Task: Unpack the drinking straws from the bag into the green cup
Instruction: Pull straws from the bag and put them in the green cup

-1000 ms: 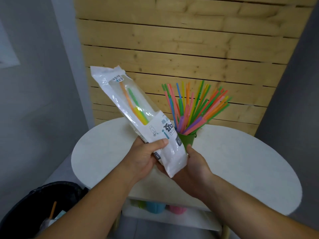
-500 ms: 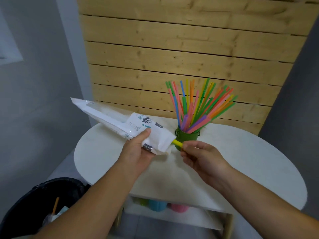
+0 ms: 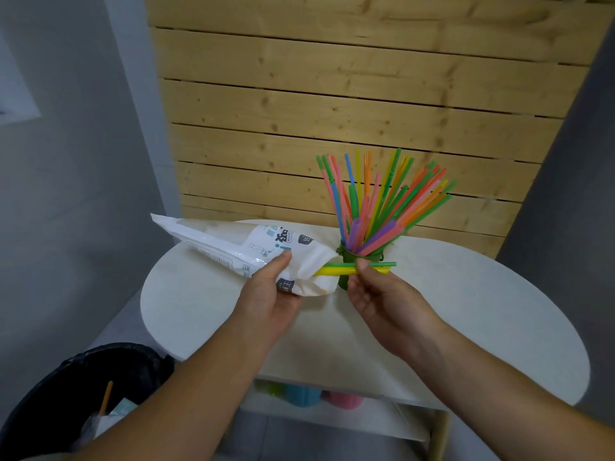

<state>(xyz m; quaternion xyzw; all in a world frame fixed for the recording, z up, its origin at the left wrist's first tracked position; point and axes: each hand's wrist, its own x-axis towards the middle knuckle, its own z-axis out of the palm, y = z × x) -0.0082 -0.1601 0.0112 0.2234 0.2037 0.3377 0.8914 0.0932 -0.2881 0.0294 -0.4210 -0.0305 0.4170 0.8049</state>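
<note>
At about 7 o'clock in the view stands a black round waste bin (image 3: 66,394); inside it an orange straw and some crumpled wrapping can be seen. The white oval table (image 3: 466,311) fills the middle, and on the shelf under it stand coloured plastic cups, green, blue and pink (image 3: 301,395).

The left hand (image 3: 269,291) is closed around the white printed plastic bag (image 3: 239,246), near its open mouth. The bag lies almost flat, its long axis running from 10 o'clock down to 4 o'clock, the mouth toward the cup. Out of the mouth come two loose straws, a thick yellow one and a thin green one (image 3: 339,270), lying nearly level from 9 to 3 o'clock. How many more remain in the bag I cannot tell.

The right hand (image 3: 376,297) pinches these two straws between thumb and fingers, just at 3 o'clock from the bag mouth. The straws' free ends point to the right, past the grip.

Directly behind the pinch, at 12 o'clock from it, stands the small green cup (image 3: 346,259), already full with a fan of upright coloured straws (image 3: 376,201). I judge the coming move must draw the pair out rightward, then turn them upright and bring them over the cup, which the right hand is nearer to.
</note>
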